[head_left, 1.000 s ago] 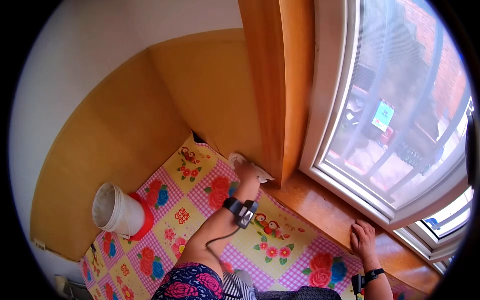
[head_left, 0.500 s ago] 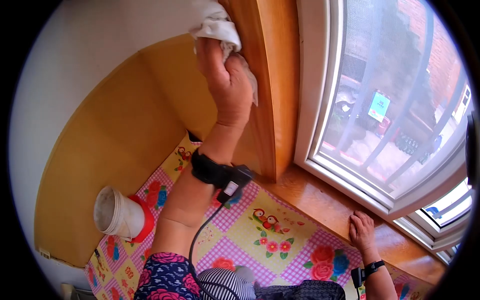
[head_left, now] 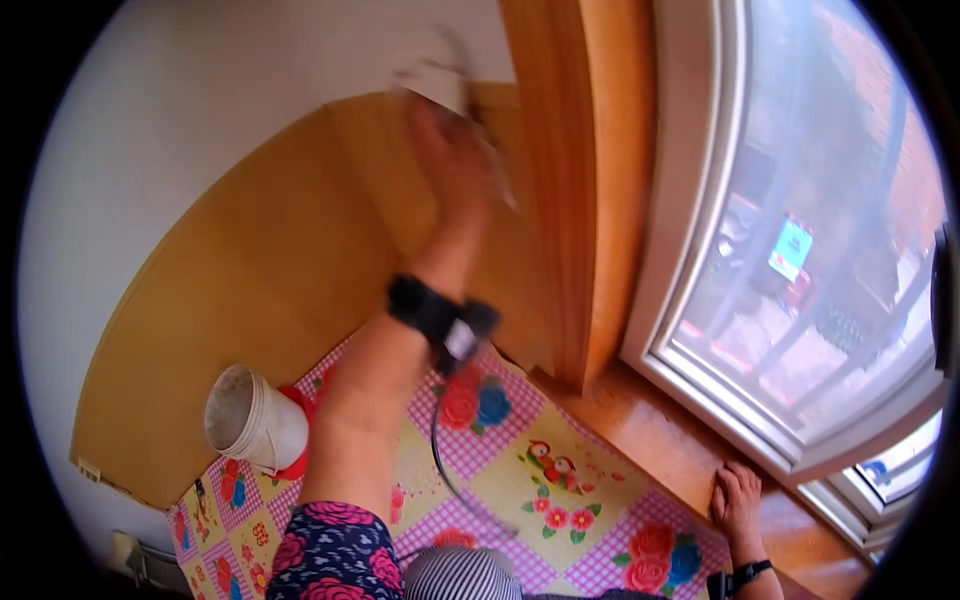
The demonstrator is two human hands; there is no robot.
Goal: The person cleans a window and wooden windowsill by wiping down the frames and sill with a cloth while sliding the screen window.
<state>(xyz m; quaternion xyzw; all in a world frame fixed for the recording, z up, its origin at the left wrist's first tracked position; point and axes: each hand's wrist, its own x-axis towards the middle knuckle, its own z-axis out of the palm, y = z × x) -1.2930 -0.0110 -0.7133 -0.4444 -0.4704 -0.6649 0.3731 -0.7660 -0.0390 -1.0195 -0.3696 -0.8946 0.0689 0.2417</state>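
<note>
A whitish cloth (head_left: pixel 436 84), blurred by motion, is gripped in my left hand (head_left: pixel 452 150), which is raised before the upper edge of the yellow-brown wall panel (head_left: pixel 270 220), left of the wooden window post (head_left: pixel 560 180). Resting on the wooden sill (head_left: pixel 640 420) at the lower right is my right hand (head_left: pixel 738 498), its fingers slightly bent over the wood and nothing visible in them. Both wrists carry black straps with a small device.
A white bucket (head_left: pixel 255 420) stands beside something red (head_left: pixel 296 450) at the left. Flowered, checkered sheeting (head_left: pixel 480 480) covers the surface below. The white-framed window (head_left: pixel 690 250) is on the right, with bars behind it.
My left hand rose with the cloth from the panel's lower corner to the post's upper part, then shifted slightly down and away from the post. My right hand stays on the sill. The view has shifted.
</note>
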